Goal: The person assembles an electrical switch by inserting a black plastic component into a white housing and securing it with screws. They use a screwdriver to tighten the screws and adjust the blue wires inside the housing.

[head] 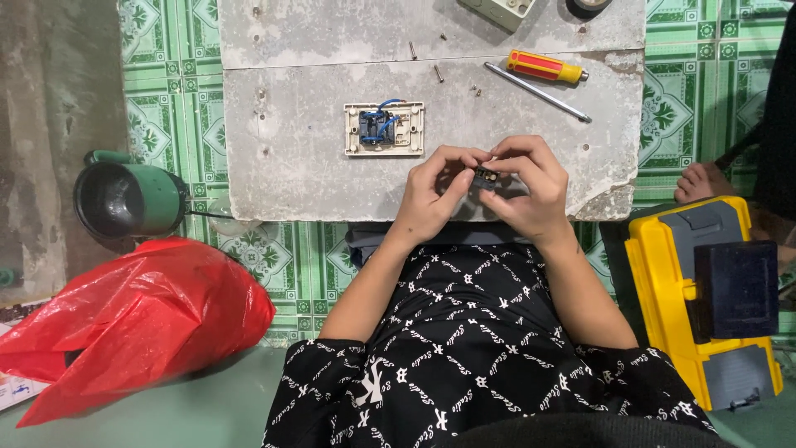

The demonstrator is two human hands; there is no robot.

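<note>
Red plastic bag [133,319], crumpled and bulging, on floor at far left below green round can. Corner of printed paper package [15,383] just under bag's left edge, white with coloured print, mostly hidden.

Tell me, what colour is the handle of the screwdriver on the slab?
The screwdriver handle is yellow with red stripes, seen in the head view.
</note>
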